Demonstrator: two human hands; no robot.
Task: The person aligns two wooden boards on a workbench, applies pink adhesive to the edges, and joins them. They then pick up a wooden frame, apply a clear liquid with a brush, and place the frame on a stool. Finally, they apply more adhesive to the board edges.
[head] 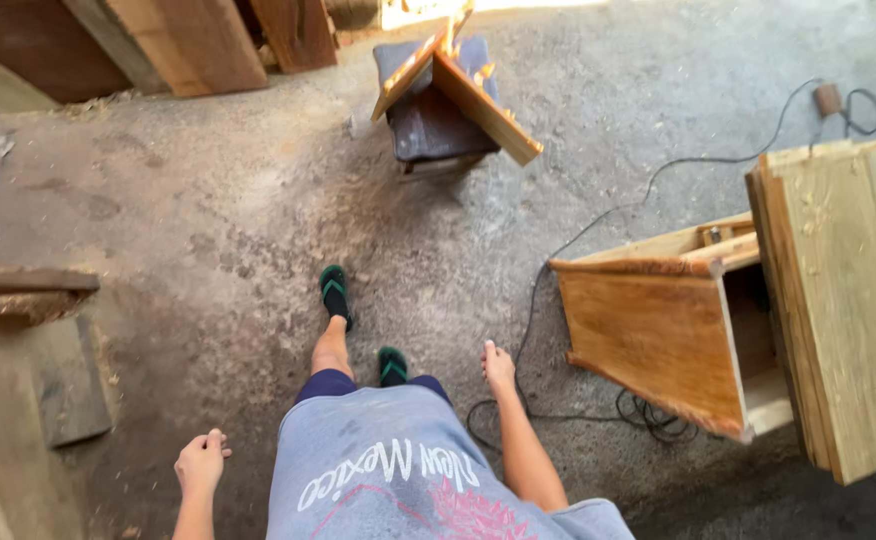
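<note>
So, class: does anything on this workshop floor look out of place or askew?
Yes. A black cable trails loose across the concrete and bunches in a tangle by the wooden box, which lies tipped on its side. Both hands, the left and the right, hang empty, touching nothing.

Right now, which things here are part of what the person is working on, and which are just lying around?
Likely part of the work, though both hands are empty:
- right hand, nearest the black power cord
- open wooden box
- left hand, touching nothing

Just lying about:
- pale planks leaning by the box
- angled boards on a dark stool
- timber stacked at the back
</note>
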